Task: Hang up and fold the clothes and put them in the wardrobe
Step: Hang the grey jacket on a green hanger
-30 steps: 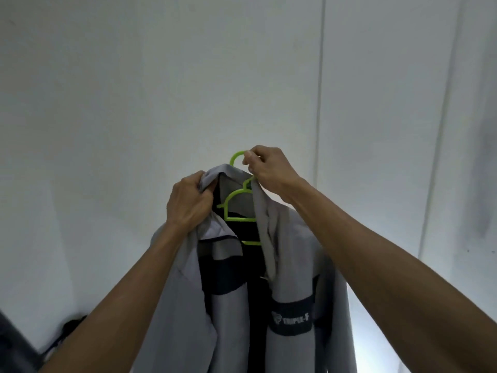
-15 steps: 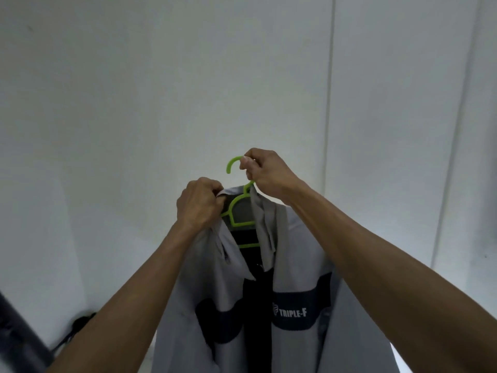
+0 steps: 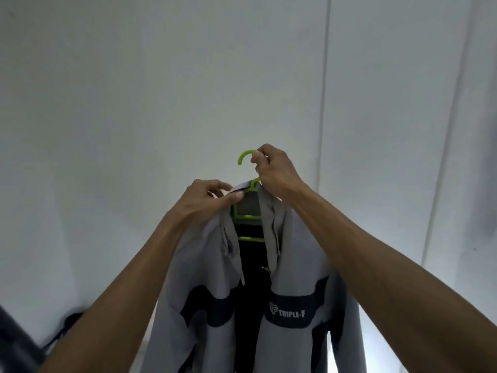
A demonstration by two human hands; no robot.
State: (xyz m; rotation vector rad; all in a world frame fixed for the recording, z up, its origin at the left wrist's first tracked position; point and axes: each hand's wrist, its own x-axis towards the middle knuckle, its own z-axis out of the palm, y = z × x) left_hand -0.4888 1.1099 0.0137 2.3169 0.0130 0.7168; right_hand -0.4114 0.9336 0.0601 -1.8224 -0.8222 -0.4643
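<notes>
Before me stands a plain white wall (image 3: 161, 103) with thin vertical seams (image 3: 324, 90) to my right. Down at my lower left lies something dark and blurred (image 3: 16, 343), with black cords (image 3: 67, 323) beside it.

Bright green hanger (image 3: 247, 216). Light grey jacket (image 3: 293, 265) with a dark navy band across the chest, white letters on it. Pale white wall (image 3: 134, 103).
</notes>
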